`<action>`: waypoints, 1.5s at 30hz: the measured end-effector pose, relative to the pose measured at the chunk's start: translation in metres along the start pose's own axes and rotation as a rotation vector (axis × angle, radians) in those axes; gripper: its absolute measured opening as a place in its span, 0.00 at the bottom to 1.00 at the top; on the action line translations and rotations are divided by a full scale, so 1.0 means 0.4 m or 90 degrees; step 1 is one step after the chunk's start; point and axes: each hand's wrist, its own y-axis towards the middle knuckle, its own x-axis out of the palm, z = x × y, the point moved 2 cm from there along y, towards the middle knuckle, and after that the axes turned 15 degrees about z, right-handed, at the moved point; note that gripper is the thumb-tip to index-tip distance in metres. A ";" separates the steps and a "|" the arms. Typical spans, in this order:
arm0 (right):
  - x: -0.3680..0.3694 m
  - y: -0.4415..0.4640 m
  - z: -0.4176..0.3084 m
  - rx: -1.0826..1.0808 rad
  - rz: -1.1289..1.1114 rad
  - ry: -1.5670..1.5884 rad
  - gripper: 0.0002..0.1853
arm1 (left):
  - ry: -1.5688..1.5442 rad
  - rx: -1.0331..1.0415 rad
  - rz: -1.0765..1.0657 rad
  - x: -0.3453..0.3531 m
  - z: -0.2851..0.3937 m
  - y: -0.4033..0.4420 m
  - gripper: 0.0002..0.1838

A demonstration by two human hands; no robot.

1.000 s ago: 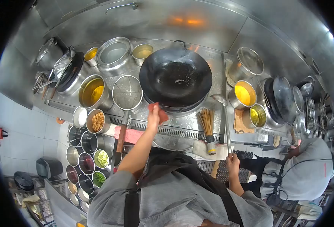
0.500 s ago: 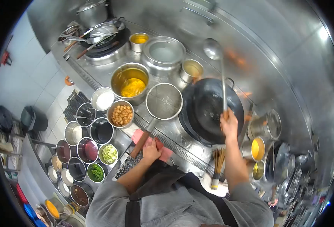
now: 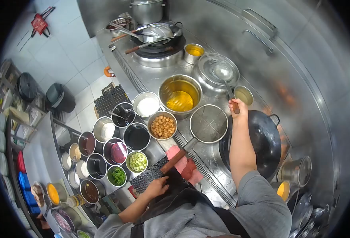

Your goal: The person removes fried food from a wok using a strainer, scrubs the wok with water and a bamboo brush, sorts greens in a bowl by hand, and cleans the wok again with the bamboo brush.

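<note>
My right hand (image 3: 238, 108) grips the wooden handle of a ladle (image 3: 223, 72), whose bowl is at the water pot (image 3: 209, 79). Below that forearm sits a black wok (image 3: 262, 139), partly covered by the arm. My left hand (image 3: 156, 187) is in front of my apron, fingers loosely apart and holding nothing visible. Just above it is the wooden handle of a round mesh strainer (image 3: 209, 123), which lies on the counter. A pink cloth (image 3: 196, 174) is spread beside that handle.
Left of the strainer stand a pot of yellow liquid (image 3: 188, 83), a bowl of browned cubes (image 3: 162, 126), chopped green pieces (image 3: 137, 162) and several seasoning containers. A second wok (image 3: 171, 45) holding tools is at the back. A lidded pot (image 3: 147, 12) stands behind it.
My right hand has carried the ladle left, from above the wok to the water pot. My left hand has come off the pink cloth toward my body. The view has shifted left.
</note>
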 end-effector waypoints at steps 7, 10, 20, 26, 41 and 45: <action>-0.298 -0.295 -0.115 -0.051 -0.036 0.034 0.13 | 0.182 -0.227 -0.058 0.053 -0.305 -0.141 0.27; -0.442 -0.423 -0.159 -0.064 -0.080 0.007 0.15 | 0.235 -0.242 -0.096 0.119 -0.512 -0.192 0.26; -0.759 -0.557 -0.204 -0.060 0.028 0.031 0.16 | 0.399 -0.186 -0.223 0.217 -0.652 -0.302 0.27; -0.913 -0.487 -0.272 -0.131 0.126 0.056 0.15 | 0.338 -0.133 -0.224 0.346 -0.346 -0.204 0.26; -1.378 -0.700 -0.252 -0.327 0.390 -1.138 0.17 | 0.309 0.478 -0.731 1.014 0.048 -0.269 0.28; -1.374 -0.851 -0.230 -0.241 0.415 -1.116 0.19 | 0.409 0.439 -0.810 1.076 0.074 -0.299 0.27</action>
